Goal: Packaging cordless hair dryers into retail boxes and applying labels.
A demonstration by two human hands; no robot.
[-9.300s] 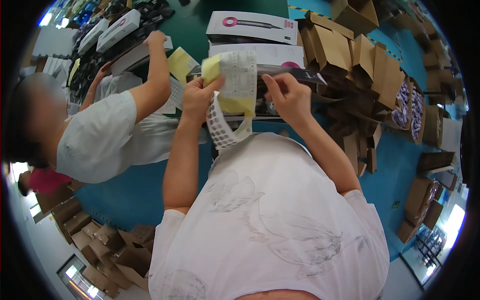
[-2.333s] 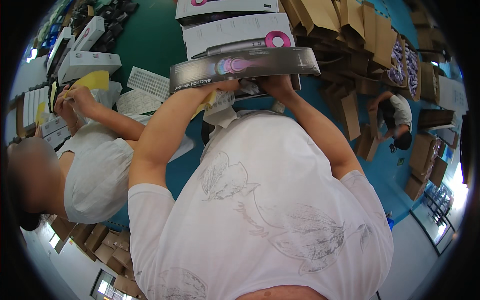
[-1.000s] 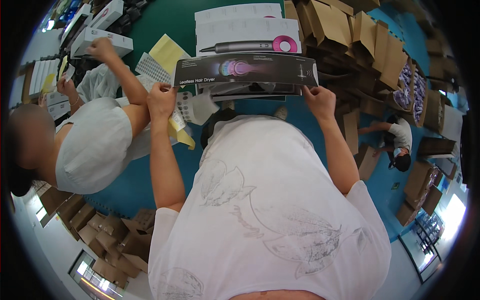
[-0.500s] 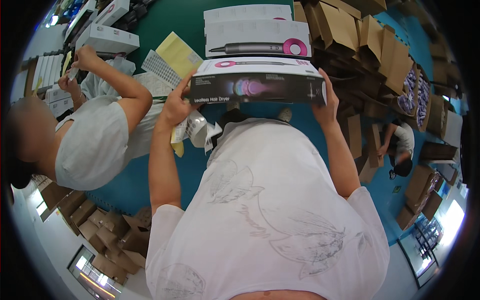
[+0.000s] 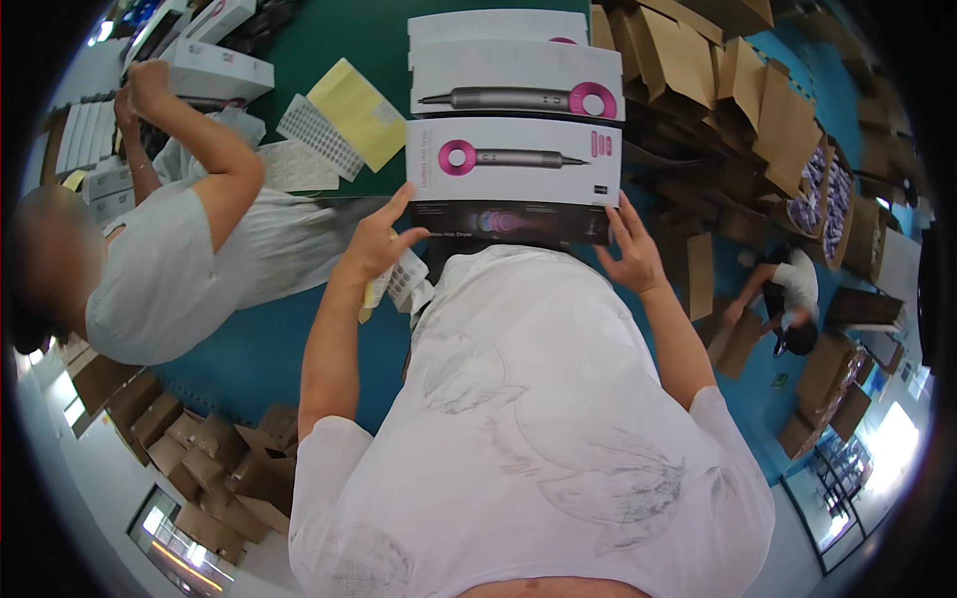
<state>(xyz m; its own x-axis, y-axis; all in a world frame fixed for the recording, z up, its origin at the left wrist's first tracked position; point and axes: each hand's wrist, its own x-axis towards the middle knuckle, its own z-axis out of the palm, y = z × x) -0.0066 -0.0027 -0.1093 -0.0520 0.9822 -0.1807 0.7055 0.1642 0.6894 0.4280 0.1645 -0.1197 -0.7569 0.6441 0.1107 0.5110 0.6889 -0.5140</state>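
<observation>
Directly in front of me, at the near edge of the green table, lies a hair dryer box (image 5: 513,164). Its white top shows a pink and grey dryer, and its dark side faces me. My left hand (image 5: 377,242) is at the box's left near corner, thumb and forefinger stretched apart against it. At the right near corner, the fingers of my right hand (image 5: 635,249) are spread and touch the edge lightly. Neither hand is wrapped round the box. Just behind it is another white box (image 5: 498,75) with a dryer picture, and a further one is partly hidden.
Left of the boxes lie a yellow sheet (image 5: 359,115) and sticker sheets (image 5: 319,135) on the green table (image 5: 339,30). A co-worker (image 5: 169,269) stands at left. Brown cartons (image 5: 678,60) crowd the right; another person (image 5: 793,289) crouches beyond them.
The hair dryer box has gone from raised and tilted in both hands to lying flat against the box behind. My fingers have loosened and spread. The co-worker's arms have shifted left.
</observation>
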